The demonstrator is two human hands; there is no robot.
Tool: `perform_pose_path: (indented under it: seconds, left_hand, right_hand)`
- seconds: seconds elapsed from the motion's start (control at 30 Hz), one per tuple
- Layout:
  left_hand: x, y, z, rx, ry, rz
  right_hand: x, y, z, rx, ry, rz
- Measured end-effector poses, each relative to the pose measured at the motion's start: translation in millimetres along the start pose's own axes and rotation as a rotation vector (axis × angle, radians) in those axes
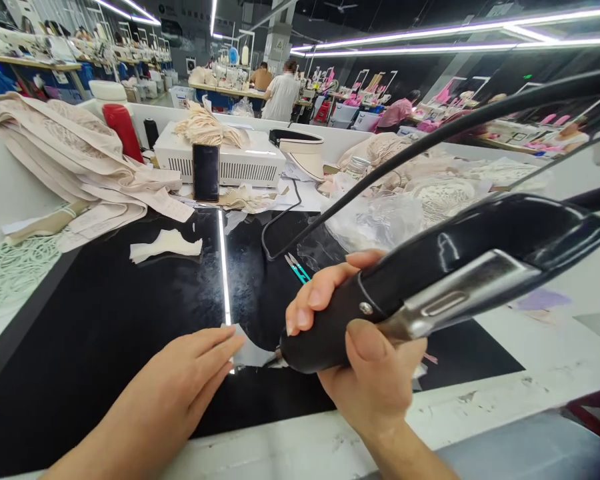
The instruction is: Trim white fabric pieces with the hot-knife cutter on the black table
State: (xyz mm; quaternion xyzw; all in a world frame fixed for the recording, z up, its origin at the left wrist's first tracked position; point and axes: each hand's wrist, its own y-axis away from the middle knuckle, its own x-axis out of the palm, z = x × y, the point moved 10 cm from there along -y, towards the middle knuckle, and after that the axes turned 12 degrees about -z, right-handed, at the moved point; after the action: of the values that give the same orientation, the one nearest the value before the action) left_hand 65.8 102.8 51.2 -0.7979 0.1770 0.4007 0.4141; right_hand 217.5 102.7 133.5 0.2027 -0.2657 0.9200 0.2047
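My right hand (365, 360) is wrapped round a black corded hot knife (340, 320) with a long metal lever, and my thumb lies by the lever. The tool's narrow tip points left and down, at the right end of a small pale grey curved piece (250, 350). Whether the tip touches the piece or the board I cannot tell. Flat on the piece's left end lie the outstretched fingers of my left hand (185, 373). Beneath both is a glossy black board (105, 373).
Teal-handled thread snips (297, 268) and a cream fabric scrap (166, 245) lie on the board. Behind stand a phone (206, 173), a white vented box (250, 167) and a visor (300, 153). Beige fabric strips (80, 153) are heaped left. A black cable (405, 157) arches over the right side.
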Motion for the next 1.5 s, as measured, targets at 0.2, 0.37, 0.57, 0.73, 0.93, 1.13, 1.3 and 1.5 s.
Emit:
perform_pose_path:
  seconds: [0.2,0.37,0.57,0.73,0.93,1.13,1.3,1.5]
  left_hand:
    - [-32.0,-7.5,47.4,-0.344,0.178,-0.031]
    - [-38.2,12.7,61.2,-0.336,0.117,0.027]
    - [-11.9,48.0,53.4,-0.323,0.033,0.100]
    - [-9.4,47.1,45.0,-0.318,0.013,0.084]
    - [-12.5,45.1,42.3,-0.339,0.046,0.055]
    - [-12.6,49.1,45.7,-0.380,0.051,0.030]
    - [-12.8,48.5,42.0,-0.372,0.072,0.032]
    - [-16.4,44.7,36.2,-0.329,0.074,-0.002]
  right_hand:
    - [29.4,11.7,-21.3,0.052,-0.059,0.036]
    - [53.2,17.0,-37.2,0.074,-0.056,0.057]
    - [65.1,19.7,-46.9,0.108,-0.089,0.097]
    - [63.0,21.7,-48.8,0.103,-0.083,0.095]
    - [66.8,24.9,-47.4,0.091,-0.086,0.110]
    - [66.9,24.2,-49.2,0.117,-0.057,0.075]
    - [67.8,24.6,-51.1,0.138,-0.066,0.071]
    - [72.4,25.7,-47.3,0.123,-0.056,0.124]
